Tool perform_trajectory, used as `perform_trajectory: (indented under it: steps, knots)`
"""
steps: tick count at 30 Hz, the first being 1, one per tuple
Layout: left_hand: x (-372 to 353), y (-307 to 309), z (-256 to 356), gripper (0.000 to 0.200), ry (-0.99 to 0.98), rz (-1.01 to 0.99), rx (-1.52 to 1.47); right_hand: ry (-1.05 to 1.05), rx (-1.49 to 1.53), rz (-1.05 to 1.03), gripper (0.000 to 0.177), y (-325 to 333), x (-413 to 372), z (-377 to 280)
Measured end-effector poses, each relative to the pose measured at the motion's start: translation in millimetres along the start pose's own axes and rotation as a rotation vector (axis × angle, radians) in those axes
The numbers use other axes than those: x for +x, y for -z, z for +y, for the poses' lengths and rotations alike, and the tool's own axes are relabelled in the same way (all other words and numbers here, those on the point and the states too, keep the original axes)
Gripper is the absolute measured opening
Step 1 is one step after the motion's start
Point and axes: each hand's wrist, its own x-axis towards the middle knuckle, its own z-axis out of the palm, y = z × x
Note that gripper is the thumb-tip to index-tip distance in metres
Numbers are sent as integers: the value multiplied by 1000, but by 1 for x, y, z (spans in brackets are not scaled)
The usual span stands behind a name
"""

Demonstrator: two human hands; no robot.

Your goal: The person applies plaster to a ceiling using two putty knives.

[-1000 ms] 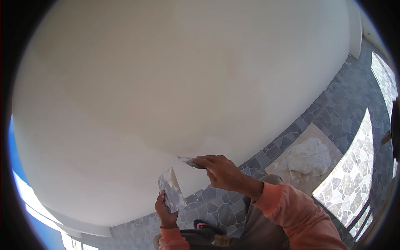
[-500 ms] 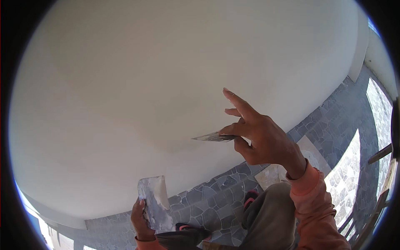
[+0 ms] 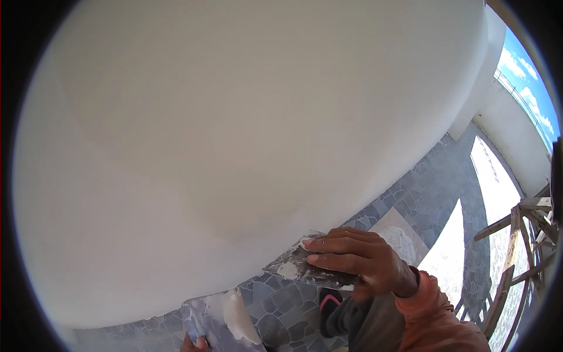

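Note:
My right hand [image 3: 378,261] grips a thin metal putty blade [image 3: 287,268] smeared with white putty, its fingers laid across the face. The blade's far edge overlaps the lower part of the white wall [image 3: 205,146]; whether it touches is not clear. At the bottom left, my left hand [image 3: 194,345] is mostly cut off by the frame, with its fingertips on a flat putty-coated plate [image 3: 208,320]. A thick lump of white putty [image 3: 239,317] lies along that plate's right side.
Grey stone paving [image 3: 281,305] runs along the wall's foot. A board with white material [image 3: 402,237] lies on the floor beyond my right wrist. A wooden frame [image 3: 516,240] stands at the right. My shoe [image 3: 329,302] shows below the blade.
My right hand has come down and turned, so the blade's broad face now shows. The plate in my left hand sits lower in view. The view has shifted, showing more sky and the wooden frame.

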Motion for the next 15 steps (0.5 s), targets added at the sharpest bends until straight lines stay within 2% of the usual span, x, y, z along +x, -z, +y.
perform_trajectory:
  steps: [2,5,7,8,11,14,15]
  knots:
    - [-2,8,-10,27,-132,-3,149,0,106,1,80,-18,1,6]
    - [-1,15,6,28,435,71,-686,7,203,-35,82,-27,2,8]
    - [1,13,15,30,465,122,-741,7,246,-45,82,-31,1,8]
    - [0,13,16,32,480,148,-767,6,255,-42,82,-33,0,7]
    - [-12,15,2,34,216,142,-284,3,269,-45,82,-36,1,7]
    - [-17,23,2,37,309,156,-291,10,261,-43,81,-35,2,4]
    - [-17,23,4,37,324,159,-397,17,261,-37,81,-36,1,5]
